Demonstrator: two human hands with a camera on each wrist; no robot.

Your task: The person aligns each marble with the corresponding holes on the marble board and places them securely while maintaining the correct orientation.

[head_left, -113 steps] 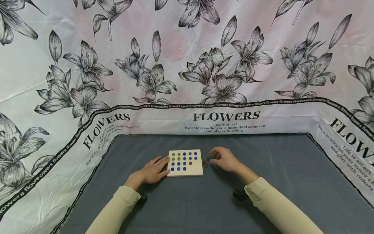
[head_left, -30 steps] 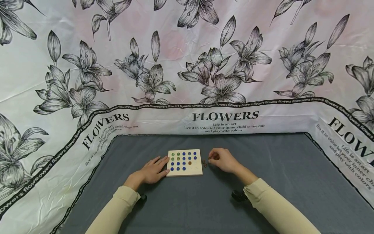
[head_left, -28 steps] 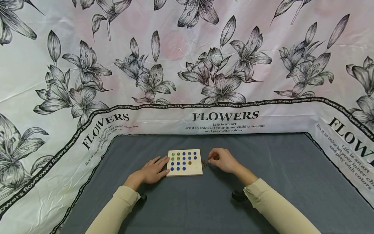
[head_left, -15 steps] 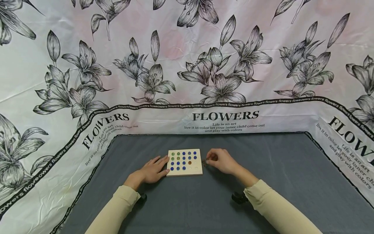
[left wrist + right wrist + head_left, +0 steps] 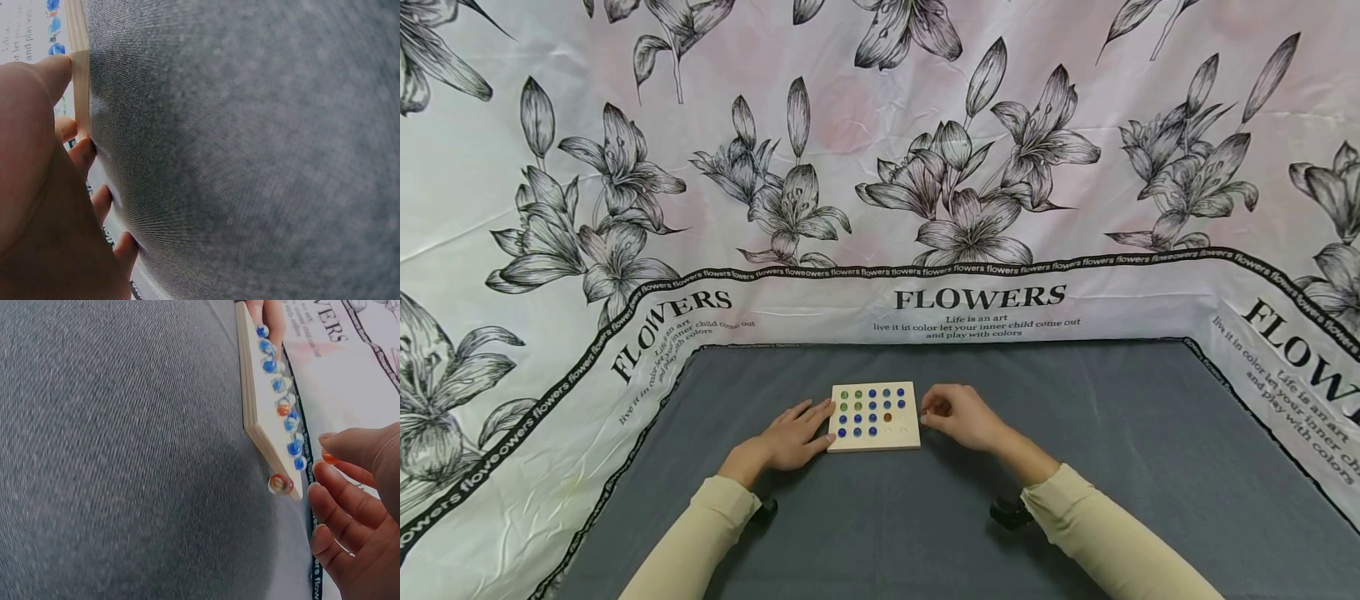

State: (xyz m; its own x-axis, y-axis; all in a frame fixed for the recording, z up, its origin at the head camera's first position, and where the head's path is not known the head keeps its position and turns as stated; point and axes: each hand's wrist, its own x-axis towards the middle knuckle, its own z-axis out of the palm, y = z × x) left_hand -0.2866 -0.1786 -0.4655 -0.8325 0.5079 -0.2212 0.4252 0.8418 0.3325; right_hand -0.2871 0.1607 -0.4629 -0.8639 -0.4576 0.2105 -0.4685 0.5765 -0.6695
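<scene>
A pale wooden board (image 5: 874,443) lies flat on the table, bearing rows of green and blue glass marbles and one amber marble (image 5: 887,417). Bare hollows show at its lower right. My left hand (image 5: 792,440) rests at the board's left side, fingers spread, with thumb (image 5: 57,72) and a fingertip touching its edge. Just off the right edge is my right hand (image 5: 964,414). In the right wrist view its thumb and index finger pinch an orange marble (image 5: 329,457), partly covered by the fingers. Another clear-orange marble (image 5: 280,484) lies beside the board's edge.
Grey cloth (image 5: 880,525) covers the table. A white curtain (image 5: 985,325) with printed flowers and lettering hangs behind and along both sides. Dark wrist devices (image 5: 1011,513) sit under the sleeves.
My right hand has closed finger and thumb on a marble and shifted left to the board's right edge, hiding loose marbles there from the head view. My left hand stays put.
</scene>
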